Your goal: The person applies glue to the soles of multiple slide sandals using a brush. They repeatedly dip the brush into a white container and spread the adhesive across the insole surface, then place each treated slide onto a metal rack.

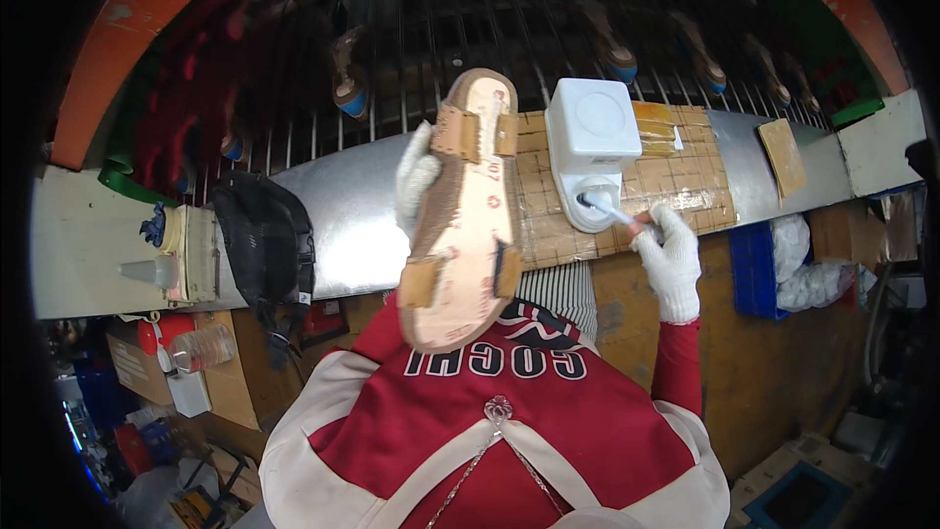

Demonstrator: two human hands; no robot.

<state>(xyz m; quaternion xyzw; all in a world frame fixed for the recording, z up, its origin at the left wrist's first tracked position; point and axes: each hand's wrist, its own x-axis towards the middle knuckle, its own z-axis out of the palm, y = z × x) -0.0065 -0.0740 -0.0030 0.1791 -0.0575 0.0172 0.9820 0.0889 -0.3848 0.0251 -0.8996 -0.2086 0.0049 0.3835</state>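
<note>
One sandal (480, 225) was held up over the bench (343, 216), its left side gripped in the gloved left hand (419, 176). The right hand (668, 255) pinched one brush (615, 210), its tip inside one white pot (592, 127) on a cardboard mat (690, 176). Beyond ran a barred rack (392, 59), its shoes too dim to count. Metal stretched between one black bag (262, 235) and the left hand; one blue bin (752, 279) sat past the near edge.

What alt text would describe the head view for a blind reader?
A person's white-gloved left hand holds a tan sandal sole with straps; the gloved right hand holds a white stick, its end in a white container on a brown board.
</note>
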